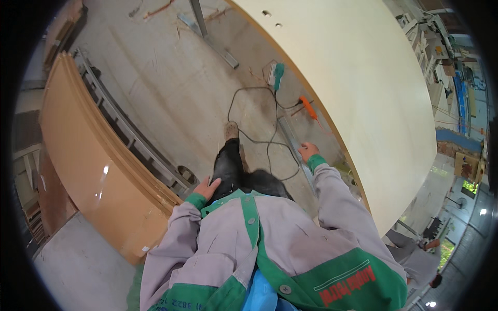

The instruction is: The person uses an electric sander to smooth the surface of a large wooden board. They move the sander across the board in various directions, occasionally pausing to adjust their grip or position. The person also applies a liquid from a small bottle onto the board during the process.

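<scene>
My left hand (208,188) rests against my dark trouser leg (226,166) with its fingers apart, and it holds nothing. Out in front, over the floor, my right hand (309,151) hangs with its fingers loosely bent and nothing visible in it. Closest to that hand is the edge of a large cream panel (373,93), raised above the floor; hand and edge look apart. Farther ahead, partly by the panel's edge, lies an orange tool (308,108) of a kind I cannot make out. Near it is a teal and white power strip or plug (278,76).
A black cable (269,147) loops over the concrete floor (171,78) before my foot. Stacked brown boards (98,160) stand at left beside a metal rail frame (129,132). A metal leg (199,20) stands ahead. Another person (420,256) is at the lower right.
</scene>
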{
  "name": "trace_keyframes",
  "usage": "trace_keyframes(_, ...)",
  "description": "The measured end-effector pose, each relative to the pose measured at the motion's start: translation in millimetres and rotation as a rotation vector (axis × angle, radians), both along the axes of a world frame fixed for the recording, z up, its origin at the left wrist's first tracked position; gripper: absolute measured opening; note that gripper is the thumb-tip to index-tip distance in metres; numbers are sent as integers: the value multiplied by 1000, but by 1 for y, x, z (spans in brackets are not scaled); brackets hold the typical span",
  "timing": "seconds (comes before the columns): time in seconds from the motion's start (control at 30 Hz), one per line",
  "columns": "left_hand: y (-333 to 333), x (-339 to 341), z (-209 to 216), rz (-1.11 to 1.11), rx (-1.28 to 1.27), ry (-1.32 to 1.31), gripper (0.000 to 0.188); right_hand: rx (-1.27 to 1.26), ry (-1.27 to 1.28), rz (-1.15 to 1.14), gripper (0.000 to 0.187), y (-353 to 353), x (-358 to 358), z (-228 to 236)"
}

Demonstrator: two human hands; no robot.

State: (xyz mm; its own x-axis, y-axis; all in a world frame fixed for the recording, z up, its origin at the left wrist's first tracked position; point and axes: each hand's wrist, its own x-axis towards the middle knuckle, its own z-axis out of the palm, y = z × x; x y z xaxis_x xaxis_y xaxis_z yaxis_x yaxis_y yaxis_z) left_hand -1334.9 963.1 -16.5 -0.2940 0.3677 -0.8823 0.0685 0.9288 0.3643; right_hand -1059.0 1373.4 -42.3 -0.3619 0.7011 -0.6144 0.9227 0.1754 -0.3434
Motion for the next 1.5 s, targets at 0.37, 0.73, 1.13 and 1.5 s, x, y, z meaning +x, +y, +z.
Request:
trace_keyframes(0.37, 140, 21, -92, -156, -444, -44, 130, -178, -622, 645, 48, 102, -114, -243)
trace_keyframes(0.73, 147, 25, -155, 348, -315, 208, 73, 13, -448, -110, 91, 249, -243, -443)
trace_keyframes(1.13, 177, -6, -149, 231, -328, 266, 69, -503, 397, -1110, 24, 272, -315, -469)
trace_keyframes(1.5, 130, -26, -171, 335, -225, 84, 69, -1774, 958, -1299, 50, 52, -223, -174)
